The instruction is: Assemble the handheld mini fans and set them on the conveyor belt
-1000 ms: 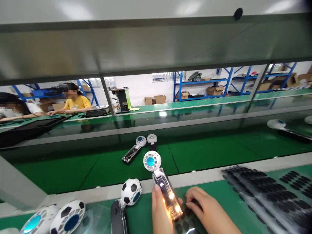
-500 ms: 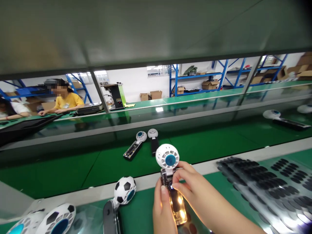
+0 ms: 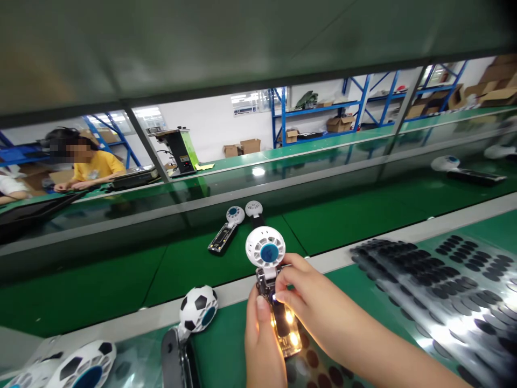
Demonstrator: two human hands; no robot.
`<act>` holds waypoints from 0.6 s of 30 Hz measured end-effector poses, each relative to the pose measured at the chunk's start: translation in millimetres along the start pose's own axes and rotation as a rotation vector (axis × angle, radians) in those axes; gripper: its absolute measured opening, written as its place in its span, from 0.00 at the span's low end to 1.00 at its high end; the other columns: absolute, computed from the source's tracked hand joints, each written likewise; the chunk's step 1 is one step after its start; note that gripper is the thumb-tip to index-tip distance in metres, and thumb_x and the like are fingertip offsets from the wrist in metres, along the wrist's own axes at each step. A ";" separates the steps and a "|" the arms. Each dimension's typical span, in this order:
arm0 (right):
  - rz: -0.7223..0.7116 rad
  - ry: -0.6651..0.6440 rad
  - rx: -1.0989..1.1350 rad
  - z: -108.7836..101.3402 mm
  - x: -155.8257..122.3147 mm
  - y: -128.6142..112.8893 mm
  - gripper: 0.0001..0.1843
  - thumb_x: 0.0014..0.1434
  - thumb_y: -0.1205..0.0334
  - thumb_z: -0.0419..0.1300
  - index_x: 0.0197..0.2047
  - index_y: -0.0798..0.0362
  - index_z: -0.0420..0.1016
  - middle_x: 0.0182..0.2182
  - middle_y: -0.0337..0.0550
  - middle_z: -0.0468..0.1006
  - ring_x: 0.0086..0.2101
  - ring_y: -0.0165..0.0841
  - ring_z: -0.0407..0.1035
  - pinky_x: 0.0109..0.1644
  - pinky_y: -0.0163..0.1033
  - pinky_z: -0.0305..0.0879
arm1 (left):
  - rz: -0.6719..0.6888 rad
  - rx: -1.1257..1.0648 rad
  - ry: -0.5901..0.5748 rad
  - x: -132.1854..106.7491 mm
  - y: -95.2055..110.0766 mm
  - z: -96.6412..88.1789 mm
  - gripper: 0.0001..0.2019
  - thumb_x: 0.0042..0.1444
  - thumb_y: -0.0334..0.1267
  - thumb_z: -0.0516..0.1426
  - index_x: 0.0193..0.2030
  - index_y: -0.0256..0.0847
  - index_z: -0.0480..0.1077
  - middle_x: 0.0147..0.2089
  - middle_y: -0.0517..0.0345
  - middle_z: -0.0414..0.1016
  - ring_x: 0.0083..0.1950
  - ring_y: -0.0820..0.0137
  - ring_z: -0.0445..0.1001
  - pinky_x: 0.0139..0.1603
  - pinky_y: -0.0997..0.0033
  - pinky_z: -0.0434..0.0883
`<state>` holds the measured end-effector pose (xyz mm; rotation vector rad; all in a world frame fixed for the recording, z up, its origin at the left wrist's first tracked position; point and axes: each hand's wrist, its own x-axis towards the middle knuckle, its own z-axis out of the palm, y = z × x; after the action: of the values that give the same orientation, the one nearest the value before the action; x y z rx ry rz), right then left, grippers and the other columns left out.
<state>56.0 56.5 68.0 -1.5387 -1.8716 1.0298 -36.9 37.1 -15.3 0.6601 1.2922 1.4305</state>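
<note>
Low centre of the frame: my left hand (image 3: 262, 345) grips a clear-handled fan (image 3: 271, 291), white round head, blue hub, lights glowing; my right hand (image 3: 307, 302) pinches its neck

both hands, left (image 3: 262, 345) and right (image 3: 307, 302), grip a lit clear-handled fan (image 3: 271, 285) over the green bench (image 3: 226, 350).

Glossy clear-plastic fan handle (image 3: 283, 326)

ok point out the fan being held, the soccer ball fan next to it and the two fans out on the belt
held fan (image 3: 265, 253): head view, on its white round head.
soccer ball fan (image 3: 197, 307): head view, on the ball-patterned head.
two fans on the belt (image 3: 235, 215): head view, on the left one's round head.
</note>
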 end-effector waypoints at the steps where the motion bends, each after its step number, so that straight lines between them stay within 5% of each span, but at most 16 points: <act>1: 0.004 0.000 0.002 0.2 0.0 -0.2 0.12 0.55 0.73 0.49 0.23 0.53 0.62 0.45 0.38 0.63 0.31 0.27 0.66 0.34 0.35 0.63 | -0.004 -0.003 -0.001 0.0 -0.1 -0.1 0.25 0.50 0.55 0.50 0.52 0.44 0.63 0.53 0.51 0.68 0.57 0.57 0.61 0.55 0.61 0.60; 18: -0.004 0.069 -0.045 5.7 0.5 0.4 0.11 0.52 0.74 0.50 0.21 0.52 0.60 0.42 0.37 0.65 0.30 0.27 0.65 0.31 0.33 0.61 | -0.023 0.049 0.008 -0.3 0.4 -1.8 0.26 0.51 0.54 0.49 0.53 0.43 0.62 0.55 0.51 0.67 0.59 0.57 0.59 0.58 0.61 0.55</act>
<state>51.6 55.6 64.3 -1.5753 -1.8612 0.9274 -38.6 36.3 -15.4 0.6704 1.3402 1.3879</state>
